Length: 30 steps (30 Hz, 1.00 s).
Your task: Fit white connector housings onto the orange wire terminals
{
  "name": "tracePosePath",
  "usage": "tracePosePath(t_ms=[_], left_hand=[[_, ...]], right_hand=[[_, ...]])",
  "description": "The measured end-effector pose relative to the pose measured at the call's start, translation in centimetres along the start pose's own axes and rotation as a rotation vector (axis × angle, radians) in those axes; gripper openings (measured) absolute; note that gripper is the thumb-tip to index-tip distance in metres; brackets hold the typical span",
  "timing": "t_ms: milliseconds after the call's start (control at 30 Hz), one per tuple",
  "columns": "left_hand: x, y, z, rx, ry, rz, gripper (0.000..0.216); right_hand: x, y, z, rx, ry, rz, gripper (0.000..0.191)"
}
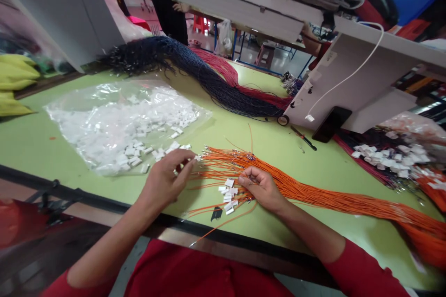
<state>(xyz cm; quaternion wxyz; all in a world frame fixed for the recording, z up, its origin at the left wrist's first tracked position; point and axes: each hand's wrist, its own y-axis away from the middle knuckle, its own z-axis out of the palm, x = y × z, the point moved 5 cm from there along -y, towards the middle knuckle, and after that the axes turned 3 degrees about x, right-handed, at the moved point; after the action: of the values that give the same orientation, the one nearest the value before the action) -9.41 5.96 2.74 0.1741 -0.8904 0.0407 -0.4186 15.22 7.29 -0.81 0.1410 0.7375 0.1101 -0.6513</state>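
Note:
My left hand point(167, 177) rests on the green table point(272, 144), its fingertips pinched near the metal tips of the orange wires point(313, 195) and a few white plastic connectors point(174, 146). My right hand point(261, 188) is curled shut over a bunch of orange wires that carry small white connectors point(229, 194) at their ends. The orange bundle runs off to the right edge of the table.
A clear plastic sheet point(104, 120) holds a heap of white connectors. Dark blue wires point(195, 69) and red wires point(237, 79) lie at the back. A phone point(331, 123), a white cable point(348, 74), a small tool point(304, 138) and more connectors point(390, 155) sit to the right.

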Motion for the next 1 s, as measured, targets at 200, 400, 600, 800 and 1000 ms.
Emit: tracePosePath(t_ms=[200, 400, 600, 800, 1000], left_hand=[[2.7, 2.7, 6.0, -0.375, 0.796, -0.467, 0.029], [2.2, 3.8, 8.0, -0.393, 1.098, -0.704, 0.029], [1.8, 4.3, 8.8, -0.444, 1.161, -0.773, 0.025], [2.3, 4.6, 9.0, -0.456, 1.169, -0.755, 0.027], [2.2, 4.7, 8.4, -0.378, 1.033, -0.675, 0.029]], right_hand=[[-0.1, 0.1, -0.1, -0.010, -0.030, 0.008, 0.029], [-0.4, 0.2, -0.4, 0.025, 0.000, 0.003, 0.023], [-0.8, 0.2, -0.4, 0.049, -0.014, -0.033, 0.020], [-0.6, 0.3, -0.3, 0.060, 0.013, -0.051, 0.017], [-0.7, 0.7, -0.2, 0.081, 0.116, -0.126, 0.013]])
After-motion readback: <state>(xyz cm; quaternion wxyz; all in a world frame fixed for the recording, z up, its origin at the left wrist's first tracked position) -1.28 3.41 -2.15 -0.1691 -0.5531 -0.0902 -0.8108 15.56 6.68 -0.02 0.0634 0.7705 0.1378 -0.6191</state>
